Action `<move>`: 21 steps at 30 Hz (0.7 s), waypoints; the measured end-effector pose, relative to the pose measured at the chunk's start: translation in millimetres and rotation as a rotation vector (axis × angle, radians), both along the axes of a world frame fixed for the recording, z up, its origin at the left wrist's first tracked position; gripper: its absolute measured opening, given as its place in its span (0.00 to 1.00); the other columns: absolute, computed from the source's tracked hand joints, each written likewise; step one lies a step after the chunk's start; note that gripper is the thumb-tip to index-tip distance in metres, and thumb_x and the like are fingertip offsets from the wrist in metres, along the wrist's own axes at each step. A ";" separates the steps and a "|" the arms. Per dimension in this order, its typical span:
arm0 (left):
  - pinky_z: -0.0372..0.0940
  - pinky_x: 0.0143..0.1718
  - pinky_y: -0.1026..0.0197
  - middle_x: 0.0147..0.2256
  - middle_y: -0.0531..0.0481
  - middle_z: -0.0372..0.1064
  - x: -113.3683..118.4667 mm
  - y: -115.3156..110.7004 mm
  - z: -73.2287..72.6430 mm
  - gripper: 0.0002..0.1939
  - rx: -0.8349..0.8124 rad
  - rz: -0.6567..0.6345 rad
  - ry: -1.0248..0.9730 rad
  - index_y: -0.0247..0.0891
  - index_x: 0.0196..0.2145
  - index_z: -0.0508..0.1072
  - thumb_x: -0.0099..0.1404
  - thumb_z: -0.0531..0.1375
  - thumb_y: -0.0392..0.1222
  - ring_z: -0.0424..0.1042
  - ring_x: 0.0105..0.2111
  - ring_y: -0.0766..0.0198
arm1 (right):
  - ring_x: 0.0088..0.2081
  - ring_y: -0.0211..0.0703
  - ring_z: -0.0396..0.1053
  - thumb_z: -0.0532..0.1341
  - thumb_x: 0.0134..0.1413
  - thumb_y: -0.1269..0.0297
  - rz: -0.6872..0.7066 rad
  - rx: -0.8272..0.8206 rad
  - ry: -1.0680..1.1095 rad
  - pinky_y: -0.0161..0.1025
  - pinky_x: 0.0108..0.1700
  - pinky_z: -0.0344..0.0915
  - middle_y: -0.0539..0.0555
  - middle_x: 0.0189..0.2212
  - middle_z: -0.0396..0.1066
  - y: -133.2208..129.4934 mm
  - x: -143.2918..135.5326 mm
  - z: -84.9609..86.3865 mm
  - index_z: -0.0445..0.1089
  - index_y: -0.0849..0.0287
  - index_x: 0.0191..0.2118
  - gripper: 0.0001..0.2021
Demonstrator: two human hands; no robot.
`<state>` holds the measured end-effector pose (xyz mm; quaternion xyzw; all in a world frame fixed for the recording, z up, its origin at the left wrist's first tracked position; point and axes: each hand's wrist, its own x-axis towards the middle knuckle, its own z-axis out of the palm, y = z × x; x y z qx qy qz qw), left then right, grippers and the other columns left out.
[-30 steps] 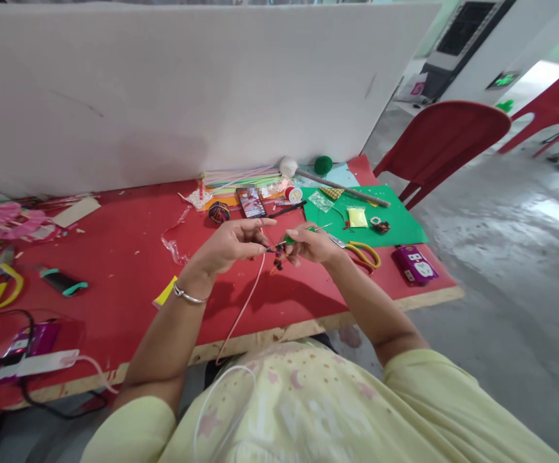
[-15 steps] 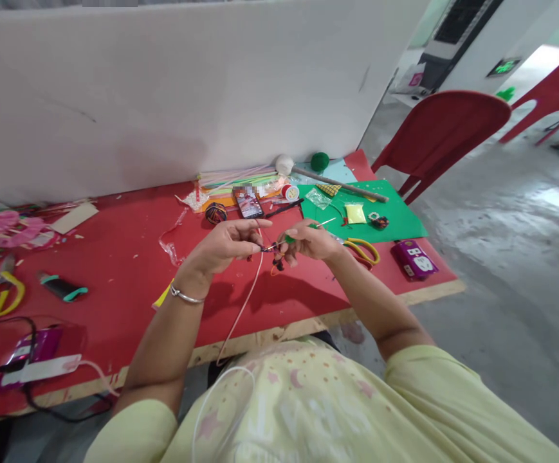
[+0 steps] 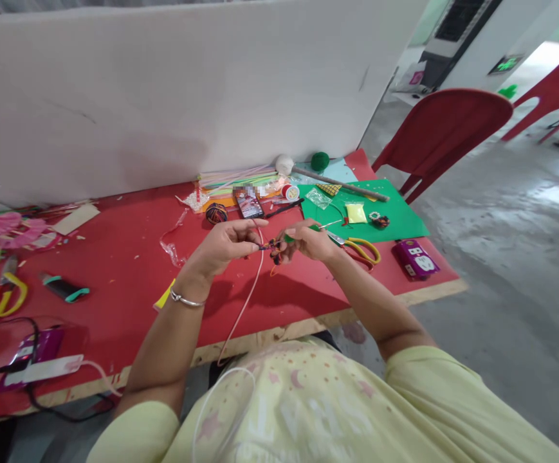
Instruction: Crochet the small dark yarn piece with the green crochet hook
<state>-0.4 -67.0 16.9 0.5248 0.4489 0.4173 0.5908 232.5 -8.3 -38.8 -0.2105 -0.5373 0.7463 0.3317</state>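
Observation:
Close above the table's middle, my left hand (image 3: 222, 247) pinches one end of a small dark multicoloured yarn piece (image 3: 273, 247) between thumb and fingers. Wrapped in the fingers of my right hand (image 3: 308, 241) is a crochet hook (image 3: 289, 238) with a green grip. Its thin metal shaft sticks out behind that hand, and the front tip meets the yarn piece, though too small to make out clearly. Part of the yarn piece dangles below my right fingers. A ball of the same multicoloured yarn (image 3: 216, 213) lies beyond my left hand.
Yellow-handled scissors (image 3: 363, 251) lie right of my right hand, near a purple box (image 3: 415, 258). A phone (image 3: 249, 202) lies behind my hands, beside a thread spool (image 3: 290, 192). A pink cord (image 3: 245, 302) hangs in front. A red chair (image 3: 446, 138) stands at right.
My right hand and the crochet hook have shifted slightly, and the hook's shaft lies flatter. More of the yarn piece shows between my hands. My left hand stays nearly in place.

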 end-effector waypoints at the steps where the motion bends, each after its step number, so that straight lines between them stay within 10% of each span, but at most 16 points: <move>1: 0.58 0.23 0.68 0.30 0.52 0.74 -0.2 -0.4 -1.0 0.28 0.015 0.012 0.006 0.37 0.51 0.83 0.51 0.71 0.32 0.65 0.24 0.72 | 0.21 0.46 0.79 0.66 0.53 0.57 -0.030 0.019 -0.004 0.37 0.24 0.78 0.62 0.27 0.82 -1.6 -0.8 -0.8 0.79 0.67 0.28 0.15; 9: 0.60 0.25 0.66 0.29 0.52 0.74 4.8 -0.9 -17.4 0.27 0.085 0.205 -0.028 0.36 0.50 0.84 0.49 0.73 0.35 0.67 0.25 0.70 | 0.25 0.44 0.80 0.62 0.66 0.48 -0.266 0.256 -0.074 0.38 0.29 0.78 0.56 0.25 0.80 -26.2 -9.0 3.1 0.78 0.64 0.32 0.22; 17: 0.59 0.25 0.66 0.28 0.51 0.77 26.9 -3.8 -25.2 0.30 0.068 0.418 -0.189 0.35 0.47 0.83 0.44 0.77 0.37 0.66 0.22 0.71 | 0.35 0.41 0.78 0.54 0.74 0.59 -0.566 0.963 -0.251 0.39 0.43 0.74 0.56 0.31 0.80 -51.7 -20.4 -5.8 0.75 0.58 0.37 0.16; 21: 0.59 0.24 0.66 0.27 0.52 0.77 32.1 -4.9 -25.3 0.30 0.070 0.479 -0.243 0.35 0.47 0.84 0.43 0.76 0.36 0.65 0.22 0.72 | 0.39 0.43 0.79 0.56 0.73 0.57 -0.614 0.973 -0.282 0.41 0.46 0.74 0.58 0.36 0.80 -57.0 -27.7 -12.8 0.75 0.58 0.44 0.13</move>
